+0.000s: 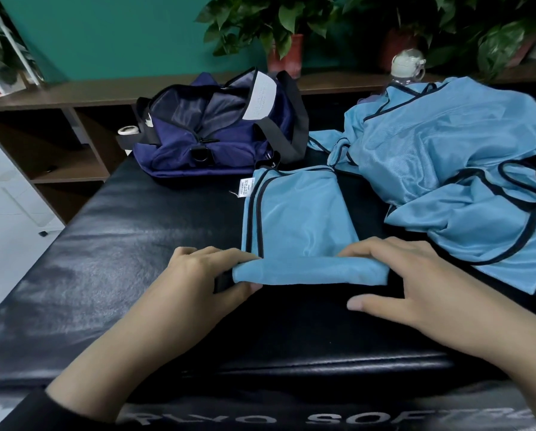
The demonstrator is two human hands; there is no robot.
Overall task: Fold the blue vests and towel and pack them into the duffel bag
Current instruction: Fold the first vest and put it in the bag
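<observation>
Black padded matting (111,244) fills the lower frame, under a teal wall. At centre lies a folded blue vest (294,219), its near edge rolled up. Left hand (204,281) pinches that roll's left end; right hand (416,284) curls over its right end, thumb flat on the mat. Upper centre sits the open navy duffel bag (217,126); unfolded vests (453,163) are heaped at right.

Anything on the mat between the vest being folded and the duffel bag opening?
Nothing visible. The folded vest, pinched by the left hand and right hand, lies just in front of the open duffel bag. The vest pile sits to the right, off that path.
</observation>
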